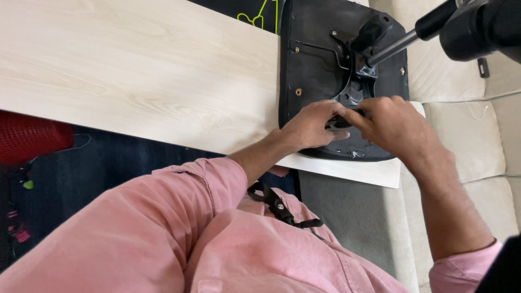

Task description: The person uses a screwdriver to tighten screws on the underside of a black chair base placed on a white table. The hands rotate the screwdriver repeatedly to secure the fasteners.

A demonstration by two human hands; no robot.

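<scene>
Working at the near edge of an upturned black chair seat [320, 59], both hands meet on the metal mechanism plate [355, 89] bolted to its underside. The left hand [312, 126] lies with fingers curled together over a small dark part [337, 122] at the plate's near end, and the right hand [392, 127] pinches the same part from the other side, fingertips closed on it; what exactly the part is cannot be told, since the fingers hide most of it. The seat lies upside down on a pale wood-grain counter [135, 76], overhanging its corner toward a cream sofa [472, 152]. Beyond the plate a chrome gas-lift column [393, 48] slants away from the seat toward the black wheeled base [483, 27]. The step in hand looks like fitting or tightening something at the plate's near end. A next move would likely call for steady two-handed pressure there, with the seat kept from sliding off the counter's corner.
</scene>
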